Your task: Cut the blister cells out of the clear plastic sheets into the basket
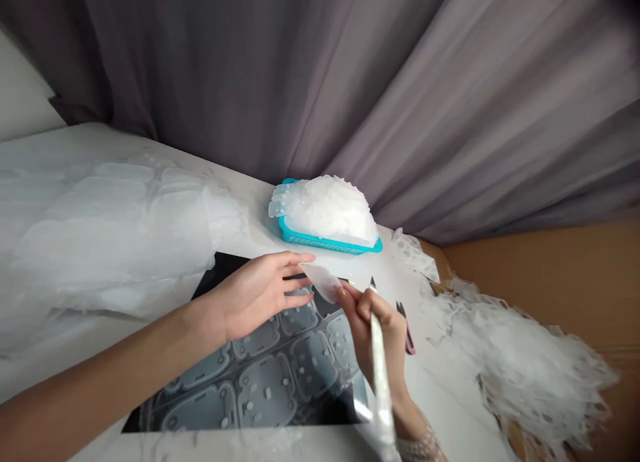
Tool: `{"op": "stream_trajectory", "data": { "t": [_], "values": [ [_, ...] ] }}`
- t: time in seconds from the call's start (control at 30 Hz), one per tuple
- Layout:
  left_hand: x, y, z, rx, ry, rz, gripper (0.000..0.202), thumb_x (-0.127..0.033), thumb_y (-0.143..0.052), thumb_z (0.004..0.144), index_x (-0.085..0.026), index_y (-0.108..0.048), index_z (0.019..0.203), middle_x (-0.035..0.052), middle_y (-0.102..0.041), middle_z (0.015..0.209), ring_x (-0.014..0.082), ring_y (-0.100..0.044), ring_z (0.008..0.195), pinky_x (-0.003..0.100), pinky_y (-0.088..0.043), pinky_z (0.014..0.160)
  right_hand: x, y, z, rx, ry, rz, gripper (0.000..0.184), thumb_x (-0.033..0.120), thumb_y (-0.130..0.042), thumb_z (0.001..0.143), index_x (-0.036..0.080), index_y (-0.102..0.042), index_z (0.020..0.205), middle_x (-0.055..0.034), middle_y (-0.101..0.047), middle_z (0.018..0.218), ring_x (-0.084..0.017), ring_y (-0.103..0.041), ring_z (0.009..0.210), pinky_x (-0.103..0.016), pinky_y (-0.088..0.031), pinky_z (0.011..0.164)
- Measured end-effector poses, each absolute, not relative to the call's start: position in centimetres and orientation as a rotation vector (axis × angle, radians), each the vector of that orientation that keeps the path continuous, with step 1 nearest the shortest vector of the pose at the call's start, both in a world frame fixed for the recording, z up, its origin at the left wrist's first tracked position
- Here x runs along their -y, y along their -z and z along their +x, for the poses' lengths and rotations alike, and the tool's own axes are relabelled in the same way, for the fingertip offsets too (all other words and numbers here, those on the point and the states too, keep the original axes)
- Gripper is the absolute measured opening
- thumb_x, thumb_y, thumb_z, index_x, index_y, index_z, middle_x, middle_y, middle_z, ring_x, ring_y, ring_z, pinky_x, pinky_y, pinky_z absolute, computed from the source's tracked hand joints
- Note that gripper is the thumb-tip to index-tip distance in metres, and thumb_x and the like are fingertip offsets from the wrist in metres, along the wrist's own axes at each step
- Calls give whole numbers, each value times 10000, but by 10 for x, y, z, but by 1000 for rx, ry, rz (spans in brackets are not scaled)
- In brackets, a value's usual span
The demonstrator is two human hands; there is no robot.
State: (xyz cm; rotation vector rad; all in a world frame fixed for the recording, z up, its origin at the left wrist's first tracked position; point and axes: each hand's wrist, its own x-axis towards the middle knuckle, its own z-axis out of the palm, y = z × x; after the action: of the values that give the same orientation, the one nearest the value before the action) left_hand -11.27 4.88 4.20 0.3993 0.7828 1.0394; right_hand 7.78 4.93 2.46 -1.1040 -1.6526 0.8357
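Observation:
My right hand point(377, 315) pinches a thin translucent white piece point(324, 282) between thumb and finger. In the same hand lies a slim pen-like tool point(379, 355), its long pale handle slanting toward me and its dark pointed tip up. My left hand point(265, 289) has its fingers stretched out and apart, the upper ones at the far corner of the piece; whether they grip it I cannot tell for sure. Beneath both hands is a black mat point(340, 409) bearing a translucent sheet point(267, 389) of several rounded moulded shapes with small studs.
Behind the mat stands a blue basket point(325, 242) heaped with translucent white pieces point(330, 209). Stacked translucent sheets point(120, 235) cover the left. Net-like offcuts point(525, 355) pile at the right by brown cardboard point(565, 269). A small pink-handled tool point(407, 332) lies beside my right hand.

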Motion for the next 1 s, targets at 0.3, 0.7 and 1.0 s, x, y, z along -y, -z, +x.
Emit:
{"op": "stream_trajectory", "data": {
  "t": [0.3,0.7,1.0],
  "values": [
    [-55,-30,-123,-797,-976,565,315,-165,-666,771,-176,-728,1080,145,-714,1176,309,-617,1189,481,-438,1050,-62,-28,89,958,-1508,-1094,577,220,-845,685,205,-279,572,57,-460,619,-68,-522,632,-158,-554,647],
    [-60,-19,-132,-961,-1028,603,278,-237,-702,767,-229,-736,1043,144,-634,1319,327,-487,1334,461,-463,1020,-133,-56,99,1187,-641,-1083,533,342,-746,738,234,-244,595,48,-480,605,-140,-610,714,-292,-539,751],
    [-64,-20,-134,-1099,-1175,765,371,-283,-621,826,-230,-666,1190,134,-578,1388,312,-477,1340,445,-419,1070,-257,-68,112,1222,52,-1287,347,387,-443,888,243,-293,610,-17,-534,689,-244,-643,939,-290,-482,780]
  ]
}}
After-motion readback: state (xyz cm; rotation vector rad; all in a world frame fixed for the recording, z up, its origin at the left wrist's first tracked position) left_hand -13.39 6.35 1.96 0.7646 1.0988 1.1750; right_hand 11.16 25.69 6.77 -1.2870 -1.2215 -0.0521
